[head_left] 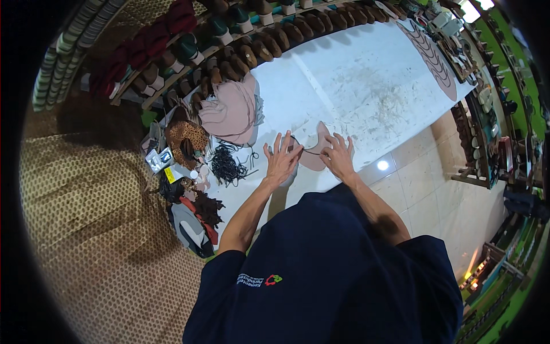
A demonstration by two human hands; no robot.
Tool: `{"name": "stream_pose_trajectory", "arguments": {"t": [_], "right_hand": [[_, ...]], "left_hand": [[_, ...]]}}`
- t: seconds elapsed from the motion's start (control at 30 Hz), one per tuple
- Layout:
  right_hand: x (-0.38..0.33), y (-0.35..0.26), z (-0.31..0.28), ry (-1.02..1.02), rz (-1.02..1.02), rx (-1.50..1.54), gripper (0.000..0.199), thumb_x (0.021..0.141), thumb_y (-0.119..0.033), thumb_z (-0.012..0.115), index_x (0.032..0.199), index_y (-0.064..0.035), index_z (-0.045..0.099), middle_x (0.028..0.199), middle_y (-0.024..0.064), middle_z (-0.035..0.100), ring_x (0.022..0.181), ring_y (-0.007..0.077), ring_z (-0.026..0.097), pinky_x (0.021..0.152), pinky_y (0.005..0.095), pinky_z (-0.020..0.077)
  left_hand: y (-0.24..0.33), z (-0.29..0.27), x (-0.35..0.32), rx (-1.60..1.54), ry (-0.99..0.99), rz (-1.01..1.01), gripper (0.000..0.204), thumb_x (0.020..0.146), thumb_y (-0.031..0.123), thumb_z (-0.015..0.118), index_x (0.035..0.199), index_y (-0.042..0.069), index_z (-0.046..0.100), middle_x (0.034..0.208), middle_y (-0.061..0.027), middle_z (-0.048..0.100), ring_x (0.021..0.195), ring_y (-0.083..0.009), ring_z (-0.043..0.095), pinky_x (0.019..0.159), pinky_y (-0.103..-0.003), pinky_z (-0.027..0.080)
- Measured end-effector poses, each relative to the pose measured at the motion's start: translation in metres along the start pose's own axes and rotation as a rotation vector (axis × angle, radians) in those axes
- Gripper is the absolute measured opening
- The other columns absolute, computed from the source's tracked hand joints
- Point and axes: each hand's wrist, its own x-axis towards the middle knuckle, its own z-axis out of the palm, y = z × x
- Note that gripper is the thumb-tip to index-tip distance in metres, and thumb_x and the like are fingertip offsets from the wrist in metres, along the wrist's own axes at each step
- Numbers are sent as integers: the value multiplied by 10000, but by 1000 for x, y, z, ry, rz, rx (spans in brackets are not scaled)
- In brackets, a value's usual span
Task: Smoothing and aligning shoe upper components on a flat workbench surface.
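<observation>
A pink-brown cut shoe upper piece [317, 150] lies flat near the front edge of the white table [366, 86]. My left hand [282, 158] rests on its left part with fingers spread, a thin dark cord running from under it toward the right. My right hand [339, 155] presses flat on the piece's right side, fingers apart. Neither hand is closed around anything.
A heap of pink fabric [232, 112], a leopard-print piece [186, 137] and a tangle of black cords [226, 165] lie left of my hands. Rows of brown shoes [298, 31] line the table's far edge. Stacked pink soles [432, 57] lie at the far right. Tiled floor [424, 189] is on the right.
</observation>
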Motion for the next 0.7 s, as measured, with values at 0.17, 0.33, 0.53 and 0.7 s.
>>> {"name": "stream_pose_trajectory", "arguments": {"t": [0.17, 0.33, 0.53, 0.7], "right_hand": [[0, 0, 0, -8, 1, 18, 119, 879, -244, 792, 898, -128, 777, 1449, 85, 573, 1487, 366, 396, 1200, 717, 166], [5, 2, -2, 1, 5, 18, 115, 869, -236, 783, 882, -123, 764, 1427, 81, 589, 1485, 365, 399, 1195, 722, 168], [10, -1, -5, 15, -15, 42, 88, 830, -186, 769, 826, -98, 769, 1394, 87, 617, 1459, 360, 436, 1201, 714, 154], [9, -1, -6, 25, -23, 43, 100, 828, -192, 766, 811, -94, 768, 1388, 87, 619, 1461, 353, 435, 1204, 711, 146]], "left_hand": [[-1, 3, -2, 38, -1, 13, 469, 1009, 250, 649, 1460, 372, 619, 1778, -119, 144, 1602, -403, 147, 1124, -796, 148], [2, -1, -1, 150, -52, 41, 501, 1017, 261, 631, 1501, 380, 576, 1778, -101, 156, 1602, -401, 147, 1114, -797, 164], [7, 3, -7, 248, -53, 62, 502, 1040, 268, 581, 1536, 335, 541, 1773, -94, 180, 1590, -401, 201, 1110, -801, 179], [10, 6, -11, 227, -22, 31, 514, 1046, 259, 556, 1554, 328, 521, 1766, -102, 203, 1581, -403, 231, 1117, -801, 182]]}}
